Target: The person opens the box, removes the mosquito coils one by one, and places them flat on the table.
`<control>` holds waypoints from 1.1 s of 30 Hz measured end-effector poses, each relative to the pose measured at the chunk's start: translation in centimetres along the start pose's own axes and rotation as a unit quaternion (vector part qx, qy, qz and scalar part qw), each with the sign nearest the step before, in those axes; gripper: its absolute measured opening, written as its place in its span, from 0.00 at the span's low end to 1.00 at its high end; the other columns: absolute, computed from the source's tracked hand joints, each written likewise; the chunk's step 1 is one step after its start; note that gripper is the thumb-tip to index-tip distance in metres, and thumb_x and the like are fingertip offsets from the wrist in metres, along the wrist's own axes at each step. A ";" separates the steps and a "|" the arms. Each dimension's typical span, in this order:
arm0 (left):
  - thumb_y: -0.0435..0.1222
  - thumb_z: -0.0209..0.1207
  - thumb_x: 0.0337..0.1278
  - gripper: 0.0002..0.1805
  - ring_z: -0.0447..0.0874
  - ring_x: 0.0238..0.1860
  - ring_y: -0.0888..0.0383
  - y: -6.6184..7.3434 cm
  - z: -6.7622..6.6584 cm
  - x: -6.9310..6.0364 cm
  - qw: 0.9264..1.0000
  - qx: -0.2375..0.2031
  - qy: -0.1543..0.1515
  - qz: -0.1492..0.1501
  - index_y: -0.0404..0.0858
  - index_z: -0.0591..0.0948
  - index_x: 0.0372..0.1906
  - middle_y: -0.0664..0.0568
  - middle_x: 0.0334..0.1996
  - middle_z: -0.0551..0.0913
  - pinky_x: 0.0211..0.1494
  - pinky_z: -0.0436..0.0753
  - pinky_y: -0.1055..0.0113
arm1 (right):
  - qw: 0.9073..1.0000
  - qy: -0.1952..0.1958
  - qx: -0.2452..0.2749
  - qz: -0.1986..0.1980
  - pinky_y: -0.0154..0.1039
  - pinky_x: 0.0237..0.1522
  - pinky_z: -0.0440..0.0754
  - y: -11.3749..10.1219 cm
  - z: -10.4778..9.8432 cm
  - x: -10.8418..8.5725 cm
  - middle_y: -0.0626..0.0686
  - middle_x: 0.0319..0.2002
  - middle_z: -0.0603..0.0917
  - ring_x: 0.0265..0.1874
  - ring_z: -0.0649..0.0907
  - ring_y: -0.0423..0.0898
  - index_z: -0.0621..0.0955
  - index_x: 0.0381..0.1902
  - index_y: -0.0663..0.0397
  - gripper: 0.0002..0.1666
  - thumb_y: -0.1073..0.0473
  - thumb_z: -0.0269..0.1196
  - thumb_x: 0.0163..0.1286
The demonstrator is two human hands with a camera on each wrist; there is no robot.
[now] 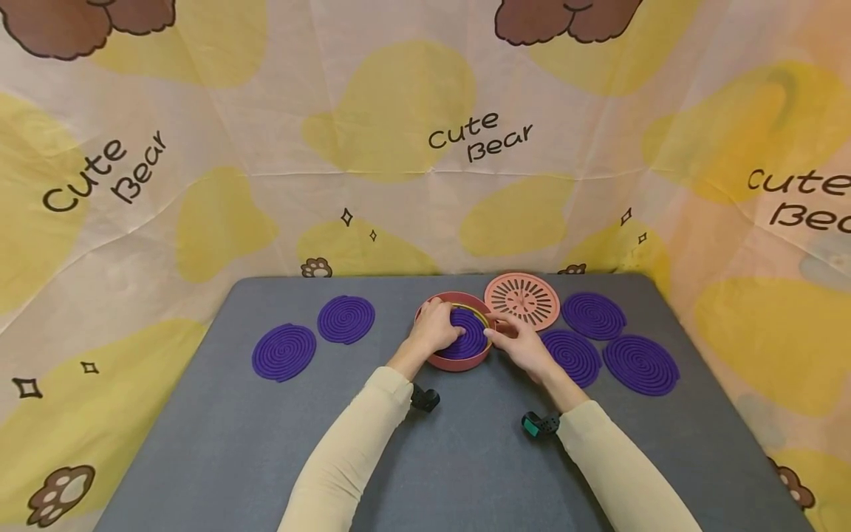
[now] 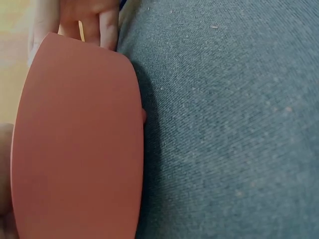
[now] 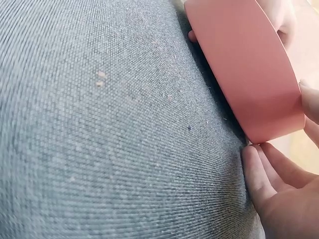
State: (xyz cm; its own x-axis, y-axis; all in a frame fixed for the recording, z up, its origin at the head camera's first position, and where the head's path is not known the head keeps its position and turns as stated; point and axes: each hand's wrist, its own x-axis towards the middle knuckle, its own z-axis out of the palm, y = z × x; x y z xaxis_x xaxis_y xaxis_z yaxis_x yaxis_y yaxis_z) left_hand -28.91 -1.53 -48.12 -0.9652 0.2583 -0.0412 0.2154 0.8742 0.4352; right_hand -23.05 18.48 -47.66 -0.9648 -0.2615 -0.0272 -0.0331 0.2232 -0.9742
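A round pink mosquito coil holder stands on the table in the head view, a purple mosquito coil inside and a yellow band along its inner rim. My left hand reaches over the left rim, its thumb on the coil and its curled fingers at the coil's edge; those fingertips are partly hidden. At the right side, my right hand pinches the holder's rim, with thumb over the edge and fingers against the outer wall. Both wrist views show mainly the smooth outer wall, and the right fingers touch its base.
A pink slotted lid lies behind the holder to the right. Several purple coils lie flat: two at the left, one of them nearer the table's edge, and others at the right. A patterned cloth hangs behind the grey table.
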 end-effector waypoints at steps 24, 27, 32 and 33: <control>0.40 0.70 0.60 0.27 0.73 0.64 0.42 -0.1 -0.6 0.2 0.997 -0.072 0.008 -0.011 0.34 0.81 0.63 0.41 0.60 0.80 0.67 0.71 0.49 | 1.000 0.010 -0.024 0.003 0.55 0.59 0.75 -0.7 0.3 -0.2 0.72 0.63 0.75 0.61 0.75 0.65 0.71 0.71 0.66 0.29 0.61 0.60 0.77; 0.40 0.70 0.61 0.27 0.74 0.64 0.42 -0.1 -0.6 0.3 0.998 -0.063 0.003 -0.008 0.33 0.80 0.63 0.41 0.60 0.80 0.67 0.71 0.49 | 1.000 0.011 -0.023 0.006 0.55 0.60 0.75 -0.8 0.3 -0.3 0.72 0.63 0.74 0.62 0.74 0.65 0.71 0.71 0.66 0.28 0.61 0.60 0.78; 0.41 0.69 0.62 0.28 0.73 0.64 0.42 -0.1 -0.5 0.2 0.998 -0.067 -0.007 -0.008 0.33 0.80 0.64 0.41 0.61 0.80 0.67 0.71 0.49 | 1.000 0.008 -0.024 0.015 0.58 0.62 0.73 -0.9 0.3 -0.5 0.72 0.65 0.72 0.64 0.72 0.65 0.70 0.72 0.65 0.29 0.60 0.60 0.78; 0.42 0.68 0.62 0.28 0.73 0.64 0.41 -0.1 -0.5 0.2 0.997 -0.079 -0.008 -0.009 0.33 0.80 0.64 0.41 0.61 0.80 0.67 0.71 0.48 | 1.000 0.007 -0.024 0.017 0.59 0.63 0.73 -0.8 0.3 -0.5 0.72 0.66 0.72 0.65 0.72 0.66 0.70 0.72 0.64 0.29 0.60 0.60 0.78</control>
State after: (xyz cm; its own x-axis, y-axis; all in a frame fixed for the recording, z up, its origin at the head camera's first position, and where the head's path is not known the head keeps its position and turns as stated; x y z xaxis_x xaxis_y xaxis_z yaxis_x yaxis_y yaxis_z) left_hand -29.22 -1.83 -47.71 -0.9659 0.2507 -0.0643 0.1705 0.8034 0.5705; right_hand -22.46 18.13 -46.89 -0.9690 -0.2402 -0.0575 -0.0114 0.2759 -0.9611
